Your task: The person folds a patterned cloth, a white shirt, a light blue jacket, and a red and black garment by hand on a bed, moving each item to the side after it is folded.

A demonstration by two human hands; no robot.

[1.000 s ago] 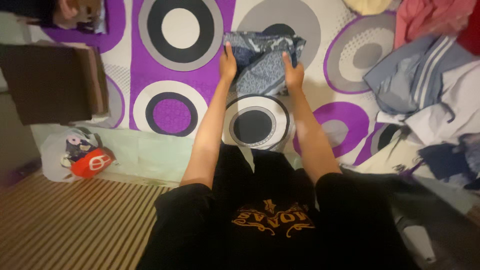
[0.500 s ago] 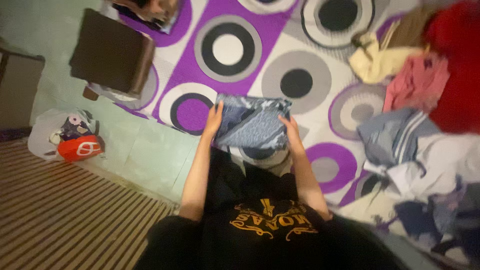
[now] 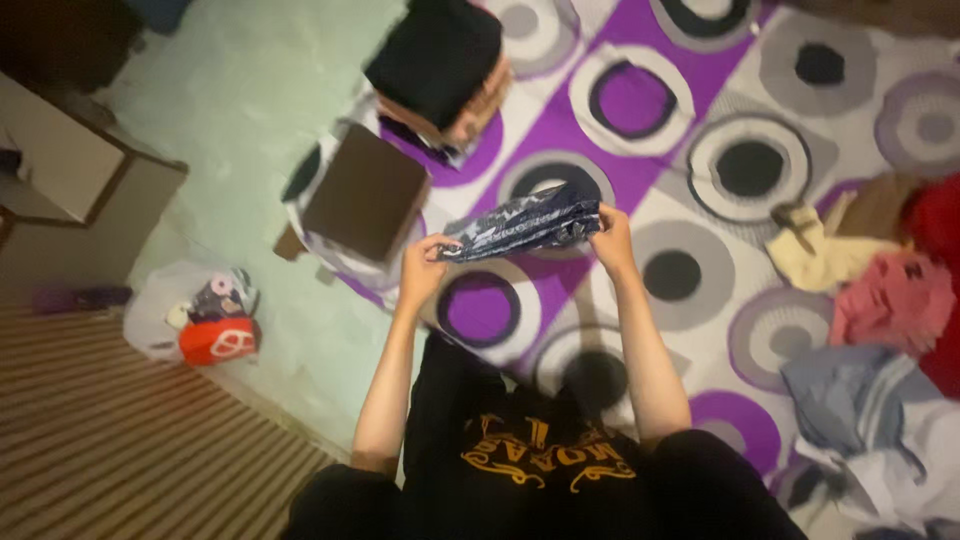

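Bedroom-type floor scene seen from above, dim light; far left bottom is a striped brown mat (image 3: 110, 450), above it pale green floor (image 3: 240, 130) running to the upper left, where a light-coloured furniture edge (image 3: 70, 170) cuts in; lower left on the green floor sits a white plastic bag (image 3: 165, 315) with an orange-red item (image 3: 218, 340) and small bits in it, parked off to the side, well apart from the hands; moving right, a flat brown folded piece (image 3: 365, 190) lies at the left edge of the purple, white and grey circle-pattern sheet (image 3: 640, 100), and just above it a stack of folded clothes (image 3: 440, 65) with a black one on top, squared and piled so likely sorted finished items; centre frame, left hand (image 3: 420, 268) pinches the left end of a folded dark blue patterned cloth (image 3: 525, 222), fingers curled closed on it, and right hand (image 3: 610, 232) grips the right end, fingers closed over the edge; cloth is held up off the sheet between both hands, roughly level, tilted slightly up to the right, folded into a narrow bundle, held at both ends so the fold keeps its shape; bottom centre is the person's black shirt with gold print (image 3: 530, 460); right side of frame, loose unfolded clothes heaped on the sheet: cream piece (image 3: 820, 255), pink piece (image 3: 890, 300), red piece (image 3: 935, 230), grey-blue piece (image 3: 860, 400), crumpled and overlapping, well apart from the held cloth
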